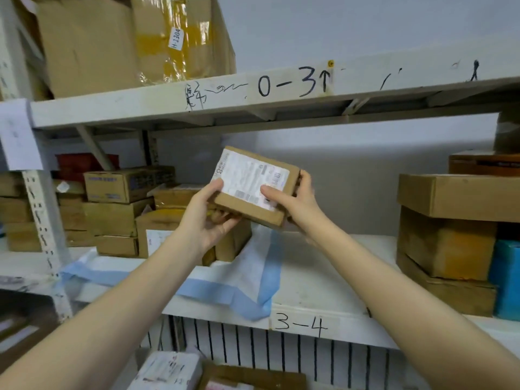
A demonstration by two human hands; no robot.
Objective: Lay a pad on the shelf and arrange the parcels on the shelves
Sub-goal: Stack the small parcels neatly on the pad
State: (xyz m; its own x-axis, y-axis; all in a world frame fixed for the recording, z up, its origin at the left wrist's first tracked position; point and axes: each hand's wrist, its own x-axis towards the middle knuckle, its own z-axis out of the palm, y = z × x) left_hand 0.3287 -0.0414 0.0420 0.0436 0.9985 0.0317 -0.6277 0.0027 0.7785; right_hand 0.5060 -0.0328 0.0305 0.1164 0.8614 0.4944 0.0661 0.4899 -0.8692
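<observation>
I hold a small brown cardboard parcel [254,185] with a white shipping label in the air above the middle shelf [315,288], tilted with its label toward me. My left hand [208,218] grips its lower left corner, thumb on the label's edge. My right hand [292,199] grips its right end, thumb on the label and fingers behind. Below lies a white pad with a blue border [247,280], spread on the shelf, its front edge hanging over. Brown parcels [168,235] stand on the pad's left part.
Stacked cardboard boxes [447,235] and a blue box [506,280] fill the shelf's right side. More boxes [112,201] are stacked at the left. The upper shelf [281,88], marked 0-3, carries large wrapped parcels [126,40]. Parcels [168,372] lie below the shelf marked 3-4.
</observation>
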